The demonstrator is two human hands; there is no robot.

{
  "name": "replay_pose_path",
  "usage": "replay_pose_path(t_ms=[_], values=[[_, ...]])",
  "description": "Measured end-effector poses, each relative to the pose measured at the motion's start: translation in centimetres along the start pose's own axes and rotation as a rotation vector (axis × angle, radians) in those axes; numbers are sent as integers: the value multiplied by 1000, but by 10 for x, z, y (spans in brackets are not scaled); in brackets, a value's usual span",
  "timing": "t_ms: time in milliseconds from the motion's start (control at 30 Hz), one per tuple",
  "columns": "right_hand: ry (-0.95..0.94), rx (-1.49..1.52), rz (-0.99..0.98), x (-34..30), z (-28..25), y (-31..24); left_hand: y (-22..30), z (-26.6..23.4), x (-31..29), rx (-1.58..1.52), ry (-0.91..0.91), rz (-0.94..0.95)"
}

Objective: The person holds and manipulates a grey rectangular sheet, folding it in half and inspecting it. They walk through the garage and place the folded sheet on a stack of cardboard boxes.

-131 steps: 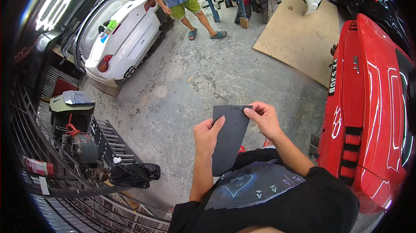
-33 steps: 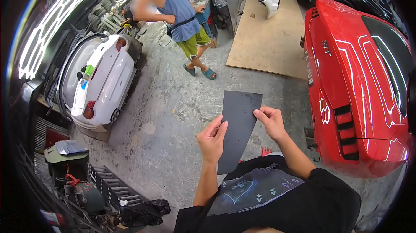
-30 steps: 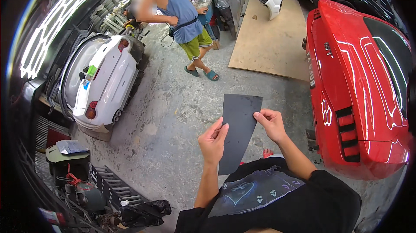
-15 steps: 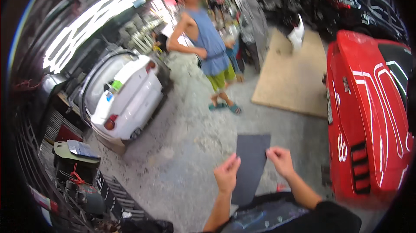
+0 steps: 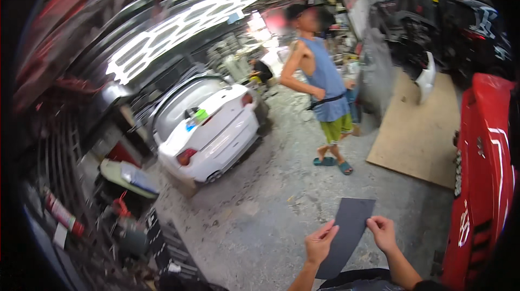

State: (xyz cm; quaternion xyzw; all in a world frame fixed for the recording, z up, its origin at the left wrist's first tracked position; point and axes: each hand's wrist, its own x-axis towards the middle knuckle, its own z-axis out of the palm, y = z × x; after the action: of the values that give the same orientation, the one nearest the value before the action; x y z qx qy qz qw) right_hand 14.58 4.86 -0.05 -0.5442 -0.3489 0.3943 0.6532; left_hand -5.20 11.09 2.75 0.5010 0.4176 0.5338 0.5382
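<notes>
A dark grey, rectangular sheet of sandpaper (image 5: pixel 347 238) is held up in front of my body, above the concrete floor. My left hand (image 5: pixel 320 243) pinches its left edge between thumb and fingers. On the opposite edge, my right hand (image 5: pixel 382 233) has a similar pinch near the upper corner. The sheet stays nearly flat between the two hands, its lower end close to my shirt.
A person (image 5: pixel 326 85) in a blue sleeveless top stands ahead. To the left is a white car body (image 5: pixel 222 134) with a green item on it. At the right, a red car part (image 5: pixel 487 166) stands near a wooden board (image 5: pixel 414 139). A fire extinguisher (image 5: pixel 64 214) is at far left.
My view has swung left and up, so the surroundings sit farther right and lower in the picture. Both hands keep their pinch on the sheet of sandpaper.
</notes>
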Motion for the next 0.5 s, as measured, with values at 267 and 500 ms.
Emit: replay_pose_path(t_ms=[267, 500], values=[[27, -225, -43, 40, 17, 4, -17, -3, 53, -20, -4, 4], [114, -185, 297, 113, 2, 3, -47, 38, 143, -2, -160, -110]])
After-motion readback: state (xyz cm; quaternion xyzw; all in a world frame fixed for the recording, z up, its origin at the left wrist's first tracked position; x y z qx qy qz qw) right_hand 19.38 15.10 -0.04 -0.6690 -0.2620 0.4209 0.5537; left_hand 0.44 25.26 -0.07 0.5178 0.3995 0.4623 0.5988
